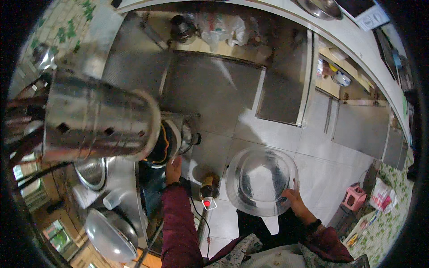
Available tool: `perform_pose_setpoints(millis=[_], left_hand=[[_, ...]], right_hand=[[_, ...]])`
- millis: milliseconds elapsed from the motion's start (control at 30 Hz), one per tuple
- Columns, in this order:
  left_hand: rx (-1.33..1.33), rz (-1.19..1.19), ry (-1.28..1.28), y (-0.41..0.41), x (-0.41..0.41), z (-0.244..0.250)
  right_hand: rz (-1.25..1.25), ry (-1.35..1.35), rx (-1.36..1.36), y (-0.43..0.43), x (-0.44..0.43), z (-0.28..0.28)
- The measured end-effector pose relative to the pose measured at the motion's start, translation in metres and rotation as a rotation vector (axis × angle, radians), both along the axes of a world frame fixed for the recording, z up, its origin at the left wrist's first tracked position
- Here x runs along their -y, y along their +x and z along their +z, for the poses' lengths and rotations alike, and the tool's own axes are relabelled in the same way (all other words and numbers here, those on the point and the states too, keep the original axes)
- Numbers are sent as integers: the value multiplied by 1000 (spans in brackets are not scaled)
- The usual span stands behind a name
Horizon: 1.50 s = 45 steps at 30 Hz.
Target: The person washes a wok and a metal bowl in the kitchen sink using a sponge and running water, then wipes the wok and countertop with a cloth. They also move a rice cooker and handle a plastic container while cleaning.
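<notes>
My right hand (293,197) grips the rim of a clear round basin (264,181), holding it in front of my legs over the tiled floor. It looks see-through, and I make out no contents. On the other side, my left hand (173,170) reaches to a dark round vessel (159,144) with an orange line around its inside. Its fingers lie at the vessel's pale rim; part of them is hidden, so a grip cannot be confirmed. Beyond the vessel sits a shiny metal piece (187,135) with a black knob.
A large metal cylinder (100,117) with diamond-shaped holes blocks the near left. Metal bowls (110,236) and a translucent cup (114,200) crowd the steel counter (129,174). On the floor stand a red-capped oil jug (209,187) and a pink stool (355,197). A black cable (208,231) hangs down.
</notes>
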<state>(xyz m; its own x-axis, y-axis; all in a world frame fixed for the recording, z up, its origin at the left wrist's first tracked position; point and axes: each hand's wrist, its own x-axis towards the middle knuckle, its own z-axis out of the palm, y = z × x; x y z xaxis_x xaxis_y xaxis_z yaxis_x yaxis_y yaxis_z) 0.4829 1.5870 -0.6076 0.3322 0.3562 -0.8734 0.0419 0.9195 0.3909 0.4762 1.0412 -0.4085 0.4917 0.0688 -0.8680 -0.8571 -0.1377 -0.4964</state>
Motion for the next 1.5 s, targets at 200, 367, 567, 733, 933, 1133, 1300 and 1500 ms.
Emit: perform_pose_setpoints(millis=[200, 367, 567, 733, 933, 1133, 1300, 1500], left_hand=[[-723, -1043, 752, 5, 24, 9], [-264, -861, 993, -92, 46, 2], [-33, -961, 911, -159, 142, 87], [-243, -992, 910, -124, 192, 255], [-28, -1084, 702, -62, 216, 343], [-71, -1267, 1013, -58, 245, 338], [-17, -826, 412, -61, 285, 375], [29, -961, 449, -82, 269, 369]], right_hand=[[2, -6, -29, 18, -10, 42], [147, 51, 147, 24, 12, 28], [185, -24, 126, 66, 32, 26], [389, 34, 135, 101, 50, 52], [511, 166, 245, 109, 38, 72], [568, 232, 352, 112, 51, 108], [634, 257, 455, 99, 54, 129], [558, 445, 358, 111, 50, 161]])
